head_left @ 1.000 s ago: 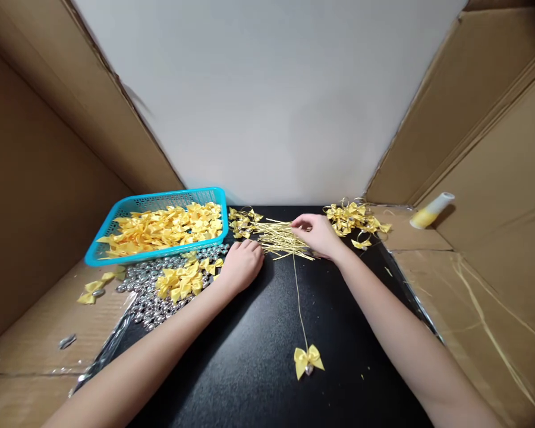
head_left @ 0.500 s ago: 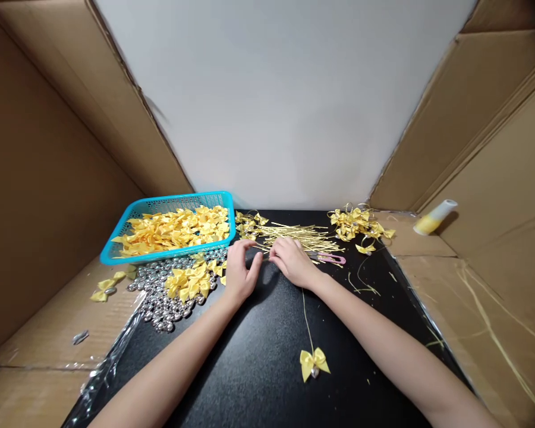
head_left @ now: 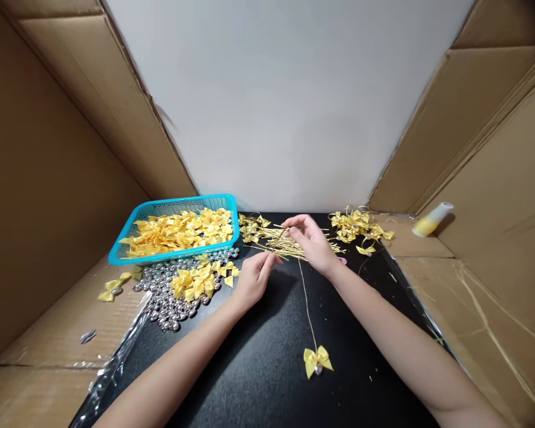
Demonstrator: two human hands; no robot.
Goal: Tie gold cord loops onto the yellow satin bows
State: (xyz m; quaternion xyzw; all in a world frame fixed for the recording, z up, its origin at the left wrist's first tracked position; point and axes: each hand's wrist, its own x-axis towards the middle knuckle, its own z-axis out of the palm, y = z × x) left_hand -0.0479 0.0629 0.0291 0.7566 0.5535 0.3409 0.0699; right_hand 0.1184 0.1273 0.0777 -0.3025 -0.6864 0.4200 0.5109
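Left hand point(head_left: 254, 276) curled, right hand point(head_left: 308, 242) half-curled; holds were unclear. Gold strands point(head_left: 277, 243) beyond left hand looked light, springy (mid-length pinch suited).

You have one turquoise basket point(head_left: 173, 254), one yellow-and-white cone point(head_left: 433, 220), two clusters of corded bows point(head_left: 354, 226) and one corded bow point(head_left: 318, 359) lying nearest you; the gold strands point(head_left: 274, 242) and silver beads point(head_left: 164, 303) overlap too much to count
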